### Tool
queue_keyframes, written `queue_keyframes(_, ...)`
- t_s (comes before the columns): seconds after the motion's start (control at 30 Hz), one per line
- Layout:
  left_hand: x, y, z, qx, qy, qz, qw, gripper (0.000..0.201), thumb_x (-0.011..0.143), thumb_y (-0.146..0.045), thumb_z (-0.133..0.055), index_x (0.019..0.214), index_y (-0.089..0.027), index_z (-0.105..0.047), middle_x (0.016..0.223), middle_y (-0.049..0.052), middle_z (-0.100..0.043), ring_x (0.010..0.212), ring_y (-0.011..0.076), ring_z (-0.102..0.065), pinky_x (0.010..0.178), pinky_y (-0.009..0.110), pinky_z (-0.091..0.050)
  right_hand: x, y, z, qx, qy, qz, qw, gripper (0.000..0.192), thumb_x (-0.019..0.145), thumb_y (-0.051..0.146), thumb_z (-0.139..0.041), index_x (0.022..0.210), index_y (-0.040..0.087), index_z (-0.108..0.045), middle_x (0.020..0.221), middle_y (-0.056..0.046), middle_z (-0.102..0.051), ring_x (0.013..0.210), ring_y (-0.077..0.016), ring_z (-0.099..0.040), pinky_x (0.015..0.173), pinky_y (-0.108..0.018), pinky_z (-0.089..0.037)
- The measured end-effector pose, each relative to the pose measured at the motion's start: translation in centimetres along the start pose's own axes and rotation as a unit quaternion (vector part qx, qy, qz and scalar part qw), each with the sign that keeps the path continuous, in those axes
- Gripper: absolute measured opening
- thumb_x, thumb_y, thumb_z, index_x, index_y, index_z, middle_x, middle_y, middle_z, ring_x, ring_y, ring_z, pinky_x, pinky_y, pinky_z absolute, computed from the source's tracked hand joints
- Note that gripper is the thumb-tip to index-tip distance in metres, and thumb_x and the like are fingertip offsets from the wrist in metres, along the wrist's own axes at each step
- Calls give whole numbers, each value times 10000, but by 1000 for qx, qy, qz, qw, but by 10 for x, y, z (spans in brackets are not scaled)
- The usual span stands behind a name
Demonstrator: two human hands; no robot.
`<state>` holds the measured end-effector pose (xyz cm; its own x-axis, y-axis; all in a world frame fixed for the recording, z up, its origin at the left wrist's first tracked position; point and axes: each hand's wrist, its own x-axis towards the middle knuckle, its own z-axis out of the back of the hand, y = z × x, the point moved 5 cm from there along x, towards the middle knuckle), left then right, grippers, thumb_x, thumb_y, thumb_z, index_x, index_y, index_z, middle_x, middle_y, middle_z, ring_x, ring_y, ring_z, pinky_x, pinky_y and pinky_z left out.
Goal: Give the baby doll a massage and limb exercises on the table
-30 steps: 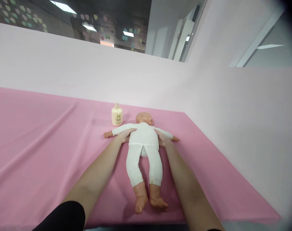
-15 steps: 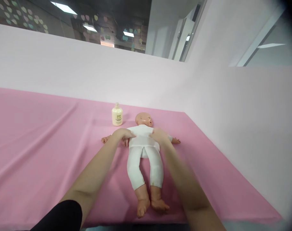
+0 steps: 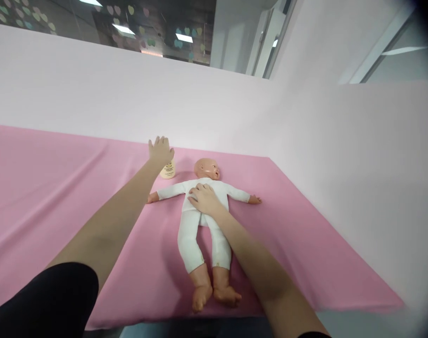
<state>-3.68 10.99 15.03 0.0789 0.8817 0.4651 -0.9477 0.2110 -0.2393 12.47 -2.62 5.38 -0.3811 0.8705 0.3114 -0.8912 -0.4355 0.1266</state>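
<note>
Two bare hands work over a baby doll [image 3: 204,213] that lies face up on a pink cloth [image 3: 58,188], a little right of the frame's centre. The doll wears a white long-sleeved suit; its arms stretch out to either side, its head points toward the top of the frame and its bare feet toward the bottom edge.

The right hand [image 3: 204,199] rests palm down on the doll's chest, its fingers spread flat and loose on the white fabric rather than gripping it. Its forearm runs down to the lower right of the frame, crossing over the doll's right-hand leg.

The left hand [image 3: 160,150] is raised above and to the left of the doll's head, fingers spread and unclenched, holding nothing. It sits directly over a small cream bottle [image 3: 167,171] that stands upright on the cloth just left of the doll's head; only the bottle's lower part shows beneath the palm, and whether the hand touches its top cannot be told. The left forearm slants down to the lower left, ending in a black sleeve [image 3: 41,300].

A pale pink backdrop [image 3: 235,112] rises behind the cloth and folds round along the right of the frame. Above it, in the upper left, a dark window shows ceiling lights and small pastel heart shapes.
</note>
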Motion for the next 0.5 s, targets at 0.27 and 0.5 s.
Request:
queue_keyframes(0.27, -7, -73, -41, 27, 24, -77, 996, 626, 919, -307, -387, 1443, -17, -203, 1533, 194, -113, 1412, 341, -76, 1117, 548, -66, 4, 0, -1, -4, 1, -6, 1000, 306, 897, 401, -445, 1097, 225, -595, 1070, -79, -557, 973, -239, -464, 882, -382, -364)
queue_keyframes(0.5, -25, -155, -102, -49, 118, -155, 980, 633, 843, -559, -434, 1392, -246, -395, 1528, 104, -210, 1387, 392, -137, 1052, 631, -146, 7, -3, -2, 8, 30, -10, 999, 410, 863, 313, -464, 1254, 205, -526, 1248, -115, -534, 1105, -299, -427, 899, -434, -354)
